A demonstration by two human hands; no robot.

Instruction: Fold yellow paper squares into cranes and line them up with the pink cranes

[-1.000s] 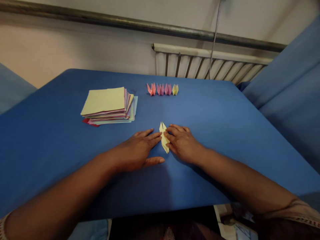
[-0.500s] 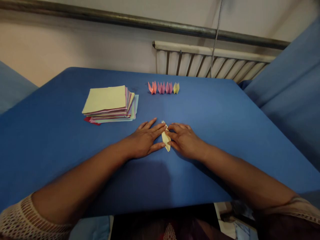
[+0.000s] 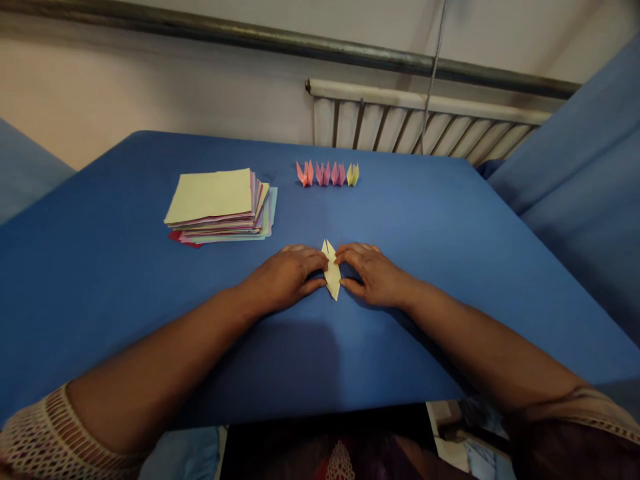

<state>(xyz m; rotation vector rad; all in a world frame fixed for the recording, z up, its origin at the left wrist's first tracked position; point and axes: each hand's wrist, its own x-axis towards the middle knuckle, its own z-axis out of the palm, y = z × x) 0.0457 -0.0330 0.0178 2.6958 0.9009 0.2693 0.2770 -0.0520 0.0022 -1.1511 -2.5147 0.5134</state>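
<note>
A narrow, pale yellow folded paper piece (image 3: 331, 275) stands on edge on the blue table (image 3: 430, 267), pointed at both ends. My left hand (image 3: 287, 275) curls against its left side, fingers and thumb pinching it. From the other side my right hand (image 3: 373, 273) pinches the same piece with fingertips and thumb. Both hands rest on the table near its middle.
A stack of coloured square paper sheets (image 3: 217, 203), yellow on top, lies at the left back. A row of small folded paper figures (image 3: 327, 174), pink and one yellow, stands at the back middle. A radiator (image 3: 425, 127) and wall lie behind the table.
My left hand went from lying flat with stretched fingers to curled against the paper. The piece now stands more upright between both hands, slightly farther from me.
</note>
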